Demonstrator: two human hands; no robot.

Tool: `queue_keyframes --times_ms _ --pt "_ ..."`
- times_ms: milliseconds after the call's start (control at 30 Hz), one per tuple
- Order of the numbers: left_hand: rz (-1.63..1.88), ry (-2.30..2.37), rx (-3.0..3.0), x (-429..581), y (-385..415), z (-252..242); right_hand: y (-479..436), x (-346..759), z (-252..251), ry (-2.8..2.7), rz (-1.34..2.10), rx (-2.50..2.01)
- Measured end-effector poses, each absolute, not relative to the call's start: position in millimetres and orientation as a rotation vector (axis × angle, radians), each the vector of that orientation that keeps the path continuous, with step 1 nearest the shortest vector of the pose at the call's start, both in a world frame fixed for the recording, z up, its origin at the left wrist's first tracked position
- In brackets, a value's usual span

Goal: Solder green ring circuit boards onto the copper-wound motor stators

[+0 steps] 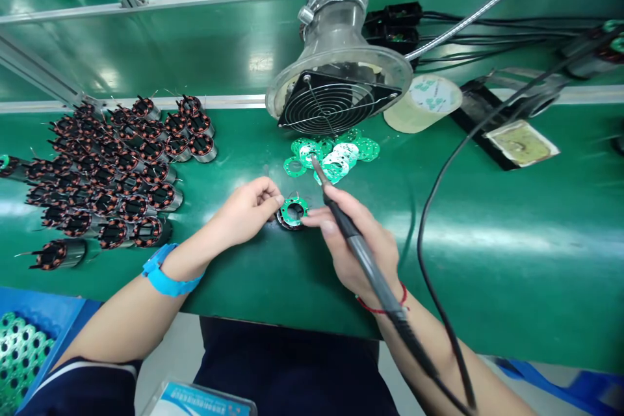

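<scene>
On the bench in front of me stands a wound motor stator (288, 226) with a green ring-shaped circuit board (294, 200) on top. My left hand (246, 211) is closed, its thumb and index fingertip at the stator's left edge. A soldering iron (361, 248) lies across my right hand (353, 234), which grips it with the tip pointing up and away from me. Fingertips of that hand also touch the right side of the board. Just beyond the iron's tip is a loose pile of green and white circuit boards (341, 159).
Many stators (117, 175) with copper windings stand at the left. A fume extractor hood (336, 88) hangs above the boards. At the right are a tape roll (422, 104), a soldering stand with sponge (522, 142) and the iron's looping cable (424, 260). A blue bin (73, 318) holds boards.
</scene>
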State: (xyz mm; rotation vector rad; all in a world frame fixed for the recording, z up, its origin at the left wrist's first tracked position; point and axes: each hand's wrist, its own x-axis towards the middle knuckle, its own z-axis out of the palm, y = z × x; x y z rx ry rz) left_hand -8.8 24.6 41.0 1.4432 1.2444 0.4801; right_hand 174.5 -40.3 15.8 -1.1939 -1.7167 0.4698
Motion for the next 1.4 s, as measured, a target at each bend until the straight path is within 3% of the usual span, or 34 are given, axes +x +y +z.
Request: queue_keyframes --times_ms 200,833,1033,1267,1400 --pt "0.469 1.262 1.609 -11 23 40 -48 186 6 -1.455 0.485 -1.122" --pt "0.606 1.380 2.084 -4 12 41 -48 182 14 -1.487 0.478 -1.107" --pt "0.596 1.391 2.009 -2 13 40 -36 176 10 -1.662 0.580 -1.323" --pt "0.607 1.209 1.387 -9 25 33 -32 174 4 -1.729 0.734 -1.365" --pt "0.471 1.106 1.642 -7 12 37 -35 172 7 -1.707 0.678 -1.394"
